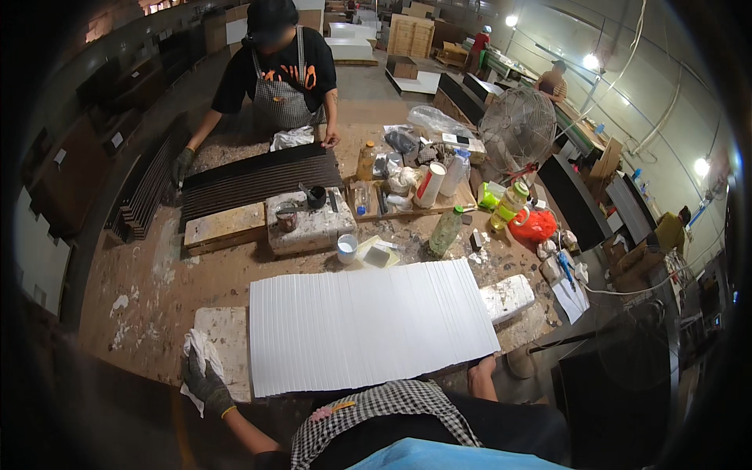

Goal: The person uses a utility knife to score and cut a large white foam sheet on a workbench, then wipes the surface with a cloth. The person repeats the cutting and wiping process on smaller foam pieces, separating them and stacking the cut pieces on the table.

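Note:
My left hand, in a grey glove, is closed on a crumpled white cloth at the near left corner of the table. Across the table in front of me lies a wide row of overlapping white strips or panels, resting on pale blocks at both ends. Bare, my right hand is at the near right corner of these panels; its fingertips are hidden at their edge. Just beyond the panels are a small white cup and a grey sanding block on a pale sheet.
Opposite me, a co-worker handles dark strips. A paint-stained white block carries a tin and a dark cup. A green-capped bottle, a jar of yellowish liquid, a red bag and a large fan stand to the right.

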### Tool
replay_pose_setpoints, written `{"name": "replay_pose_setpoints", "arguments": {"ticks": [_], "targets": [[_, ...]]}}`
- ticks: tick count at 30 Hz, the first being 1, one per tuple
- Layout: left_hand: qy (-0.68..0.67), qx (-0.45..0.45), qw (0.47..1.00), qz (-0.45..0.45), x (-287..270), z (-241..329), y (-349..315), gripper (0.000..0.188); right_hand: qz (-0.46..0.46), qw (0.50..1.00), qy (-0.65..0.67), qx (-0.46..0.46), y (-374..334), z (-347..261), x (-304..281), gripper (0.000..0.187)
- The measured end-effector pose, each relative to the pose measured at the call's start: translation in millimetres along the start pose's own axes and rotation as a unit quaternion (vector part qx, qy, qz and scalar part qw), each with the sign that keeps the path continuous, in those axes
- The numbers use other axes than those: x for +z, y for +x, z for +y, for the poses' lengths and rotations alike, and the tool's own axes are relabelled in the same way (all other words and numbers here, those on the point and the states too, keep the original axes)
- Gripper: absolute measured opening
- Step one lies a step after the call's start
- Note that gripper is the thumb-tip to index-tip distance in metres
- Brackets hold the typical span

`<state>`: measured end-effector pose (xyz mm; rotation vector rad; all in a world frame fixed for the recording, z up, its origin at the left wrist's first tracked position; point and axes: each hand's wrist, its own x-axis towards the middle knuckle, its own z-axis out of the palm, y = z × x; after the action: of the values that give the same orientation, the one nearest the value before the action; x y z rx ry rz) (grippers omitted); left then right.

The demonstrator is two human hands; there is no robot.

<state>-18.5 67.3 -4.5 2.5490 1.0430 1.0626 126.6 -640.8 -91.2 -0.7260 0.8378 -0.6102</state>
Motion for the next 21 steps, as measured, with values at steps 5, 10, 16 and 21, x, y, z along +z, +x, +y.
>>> {"name": "replay_pose_setpoints", "arguments": {"ticks": [5, 10, 16, 21], "targets": [[-0.019, -0.004, 1.0, -0.002, -4.0, 3.0, -1.5, 0.047, 0.026, 0.996, -0.082, 0.036, 17.1, -6.0, -21.6, 0.043], [-0.032, 0.002, 0.999, 0.001, -8.9, 9.5, -0.3, 0.049, 0.049, 0.976, -0.209, 0.043, 24.1, -61.6, -22.5, 0.022], [-0.034, 0.023, 0.999, -0.008, -11.5, 10.0, -1.3, 0.05, -0.105, 0.893, -0.401, -0.177, -20.5, -143.3, 89.0, 0.027], [-0.034, 0.004, 0.998, 0.043, -11.0, 14.0, -2.9, 0.059, -0.487, 0.672, -0.557, 0.038, -121.9, -111.1, 194.9, 0.034]]}}
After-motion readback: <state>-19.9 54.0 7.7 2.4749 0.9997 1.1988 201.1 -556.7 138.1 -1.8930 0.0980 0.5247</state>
